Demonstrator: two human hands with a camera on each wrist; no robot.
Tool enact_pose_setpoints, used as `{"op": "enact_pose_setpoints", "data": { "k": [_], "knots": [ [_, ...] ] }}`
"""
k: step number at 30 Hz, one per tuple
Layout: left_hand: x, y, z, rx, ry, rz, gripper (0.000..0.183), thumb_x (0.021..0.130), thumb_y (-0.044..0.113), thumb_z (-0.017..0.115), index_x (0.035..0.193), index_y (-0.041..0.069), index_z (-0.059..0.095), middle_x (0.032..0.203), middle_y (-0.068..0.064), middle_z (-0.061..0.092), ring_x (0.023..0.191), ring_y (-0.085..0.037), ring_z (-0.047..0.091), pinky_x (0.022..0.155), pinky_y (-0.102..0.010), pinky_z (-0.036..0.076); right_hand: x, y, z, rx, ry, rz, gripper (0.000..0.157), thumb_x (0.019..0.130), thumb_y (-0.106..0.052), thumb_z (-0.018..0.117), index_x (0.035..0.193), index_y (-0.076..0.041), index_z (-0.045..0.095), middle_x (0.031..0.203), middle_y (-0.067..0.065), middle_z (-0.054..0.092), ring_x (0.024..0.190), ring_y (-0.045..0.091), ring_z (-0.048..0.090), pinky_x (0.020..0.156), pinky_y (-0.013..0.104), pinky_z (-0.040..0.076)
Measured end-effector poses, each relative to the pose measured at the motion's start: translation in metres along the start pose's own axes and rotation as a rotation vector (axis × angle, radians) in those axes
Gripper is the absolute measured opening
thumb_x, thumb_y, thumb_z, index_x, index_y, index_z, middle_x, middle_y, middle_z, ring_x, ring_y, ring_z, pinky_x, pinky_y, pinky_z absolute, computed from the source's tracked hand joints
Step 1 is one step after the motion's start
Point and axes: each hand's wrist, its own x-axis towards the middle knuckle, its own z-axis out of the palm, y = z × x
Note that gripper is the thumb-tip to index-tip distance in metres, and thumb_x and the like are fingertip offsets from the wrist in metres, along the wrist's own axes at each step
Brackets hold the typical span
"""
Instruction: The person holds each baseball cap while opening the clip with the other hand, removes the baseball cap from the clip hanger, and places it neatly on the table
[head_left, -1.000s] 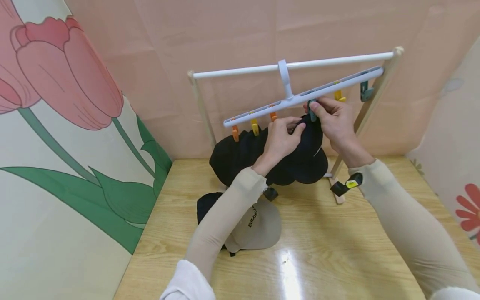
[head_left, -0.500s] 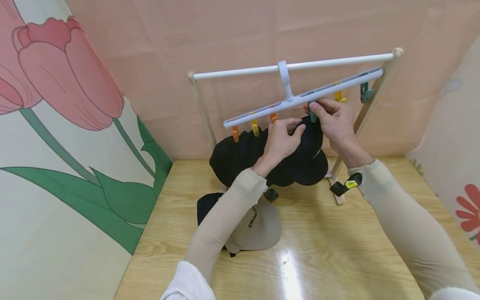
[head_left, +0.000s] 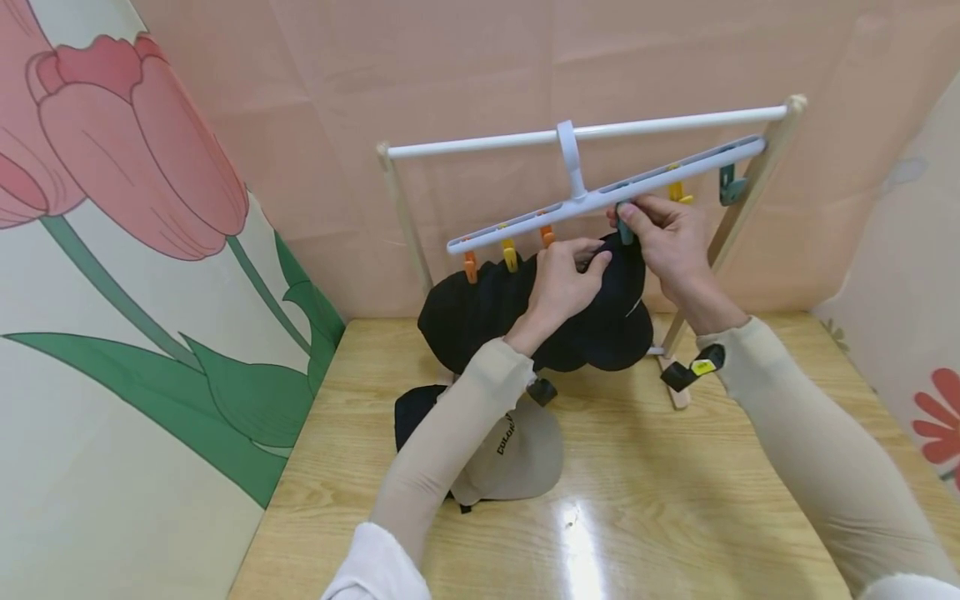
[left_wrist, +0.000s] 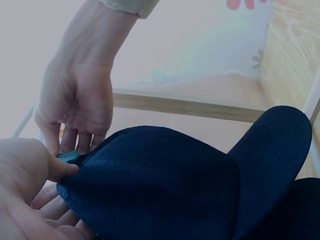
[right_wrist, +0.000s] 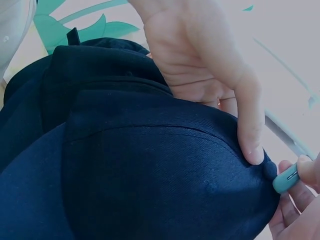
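A dark baseball cap (right_wrist: 165,170) hangs under a pale hanger bar (head_left: 645,179), its brim (left_wrist: 280,150) pointing down and away. My left hand (head_left: 564,279) pinches the cap's upper edge between thumb and fingers, as the left wrist view also shows. My right hand (head_left: 675,242) pinches a green clip (head_left: 624,225) on the bar, right at that same edge. In the right wrist view the clip's rounded end (right_wrist: 286,179) meets the cap. More dark caps (head_left: 468,312) hang to the left, under an orange clip (head_left: 470,265) and a yellow clip (head_left: 510,255).
The hanger's hook sits over a white rail (head_left: 675,123) on a wooden-legged stand. A beige cap (head_left: 525,458) with dark lettering lies on the wooden table (head_left: 675,508), beside a black one (head_left: 411,410). Farther right on the bar are a yellow clip (head_left: 678,190) and a green clip (head_left: 731,185).
Both hands keep the same place and grip. The hanging cap's lower right part shifts very slightly left.
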Motion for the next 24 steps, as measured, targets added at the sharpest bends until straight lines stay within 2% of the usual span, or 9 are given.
{"op": "enact_pose_setpoints", "data": {
  "k": [12,24],
  "knots": [
    [-0.0015,-0.0023,0.0032,0.027,-0.025,-0.035,0.024,0.104,0.019,0.071,0.123,0.007,0.080,0.117,-0.006,0.082,0.104,-0.011,0.079,0.087,-0.014,0.057,0.0014,0.0018,-0.0001,-0.041,-0.011,-0.016,0.032,0.103,-0.018,0.072,0.130,-0.001,0.076,0.098,-0.004,0.082,0.096,0.010,0.075,0.095,0.017,0.056],
    [-0.0033,-0.0038,0.0037,0.012,-0.027,-0.045,0.025,0.104,0.020,0.071,0.122,0.006,0.080,0.117,-0.007,0.081,0.104,-0.012,0.079,0.089,-0.015,0.058,0.0027,0.0059,-0.0011,-0.007,-0.036,-0.050,0.033,0.103,-0.017,0.071,0.131,0.000,0.075,0.100,-0.002,0.082,0.099,0.011,0.075,0.099,0.018,0.055]
  ]
}}
